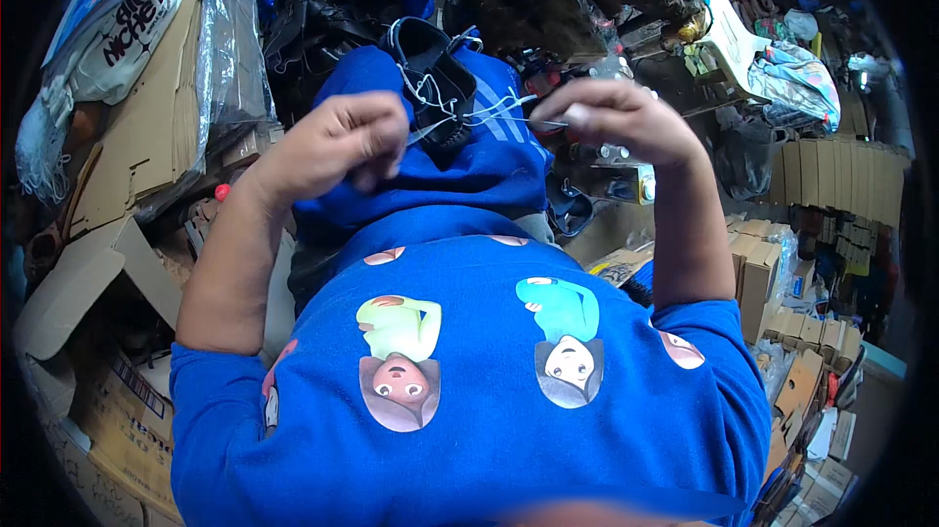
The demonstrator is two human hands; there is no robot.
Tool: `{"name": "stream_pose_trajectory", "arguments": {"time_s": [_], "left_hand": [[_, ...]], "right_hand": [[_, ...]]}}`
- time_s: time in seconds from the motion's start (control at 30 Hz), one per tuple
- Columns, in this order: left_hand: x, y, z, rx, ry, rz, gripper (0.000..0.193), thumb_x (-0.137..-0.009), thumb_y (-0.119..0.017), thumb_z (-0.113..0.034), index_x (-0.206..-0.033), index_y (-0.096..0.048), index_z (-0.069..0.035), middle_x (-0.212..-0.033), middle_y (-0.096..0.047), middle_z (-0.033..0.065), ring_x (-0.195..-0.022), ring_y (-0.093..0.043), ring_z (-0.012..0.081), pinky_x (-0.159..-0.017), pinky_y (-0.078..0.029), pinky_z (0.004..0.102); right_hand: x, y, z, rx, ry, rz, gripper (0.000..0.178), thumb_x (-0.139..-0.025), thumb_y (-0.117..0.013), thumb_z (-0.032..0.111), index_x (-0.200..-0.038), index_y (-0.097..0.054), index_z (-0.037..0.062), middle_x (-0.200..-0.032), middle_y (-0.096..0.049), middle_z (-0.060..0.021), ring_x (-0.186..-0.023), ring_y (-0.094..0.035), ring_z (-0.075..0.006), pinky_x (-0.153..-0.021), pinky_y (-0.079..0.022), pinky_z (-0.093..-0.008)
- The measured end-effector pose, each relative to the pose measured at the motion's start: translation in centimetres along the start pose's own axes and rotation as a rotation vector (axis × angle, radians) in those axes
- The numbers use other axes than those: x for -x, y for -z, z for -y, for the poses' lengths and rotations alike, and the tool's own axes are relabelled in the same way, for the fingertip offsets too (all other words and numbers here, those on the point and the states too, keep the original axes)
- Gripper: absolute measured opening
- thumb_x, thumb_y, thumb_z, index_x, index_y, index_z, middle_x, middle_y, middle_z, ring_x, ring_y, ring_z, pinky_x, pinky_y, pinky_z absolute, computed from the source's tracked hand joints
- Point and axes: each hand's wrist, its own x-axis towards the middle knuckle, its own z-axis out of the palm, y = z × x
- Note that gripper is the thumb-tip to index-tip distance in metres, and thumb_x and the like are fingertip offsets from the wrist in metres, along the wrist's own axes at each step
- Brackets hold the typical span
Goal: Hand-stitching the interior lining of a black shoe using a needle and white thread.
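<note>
Pinching a thin strand (533,121) out to one side, the right hand (621,121) is up just past a black shoe (457,87) that's sitting on blue cloth (474,180) over the person's lap, toe toward them. Left hand (357,140) is on the shoe's other side, fingers curled, but it's kinda blurry so can't tell if it's gripping anything. White cord (423,90) loops loosely over the shoe, and cardboard (161,111) is stacked off left.
</note>
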Motion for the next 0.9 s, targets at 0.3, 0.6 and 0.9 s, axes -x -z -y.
{"name": "stream_pose_trajectory", "arguments": {"time_s": [0.3,0.6,0.9], "left_hand": [[10.1,9.9,1.2,-1.182,0.273,-0.885,0.014,-0.076,-0.068,-0.010,-0.085,-0.067,0.001,-0.071,-0.061,0.0127,-0.067,-0.060,0.0194,-0.065,-0.046,0.0325],[17.3,13.6,0.9,-1.332,0.420,-1.325,0.020,-0.082,-0.067,-0.020,-0.094,-0.068,-0.004,-0.089,-0.065,0.0148,-0.080,-0.064,0.0288,-0.074,-0.048,0.0348],[6.9,7.5,-1.9,-0.939,-0.087,-0.789,0.041,-0.076,-0.066,-0.013,-0.117,-0.066,-0.009,-0.103,-0.060,0.0101,-0.107,-0.054,0.0201,-0.092,-0.042,0.0317]], "right_hand": [[9.2,5.4,-12.9,0.718,-0.554,-0.618,0.025,-0.086,-0.066,0.024,-0.102,-0.070,0.0053,-0.087,-0.069,-0.0114,-0.078,-0.064,-0.0174,-0.075,-0.049,-0.0314],[14.1,6.7,-19.1,0.474,-0.612,-0.834,0.021,-0.084,-0.069,0.020,-0.100,-0.072,0.0073,-0.085,-0.071,-0.0088,-0.077,-0.063,-0.0126,-0.074,-0.049,-0.0286],[7.1,2.3,-12.9,0.459,-0.690,0.060,0.033,-0.085,-0.060,0.010,-0.118,-0.064,0.0107,-0.099,-0.069,-0.0086,-0.084,-0.063,-0.0154,-0.077,-0.049,-0.0318]]}}
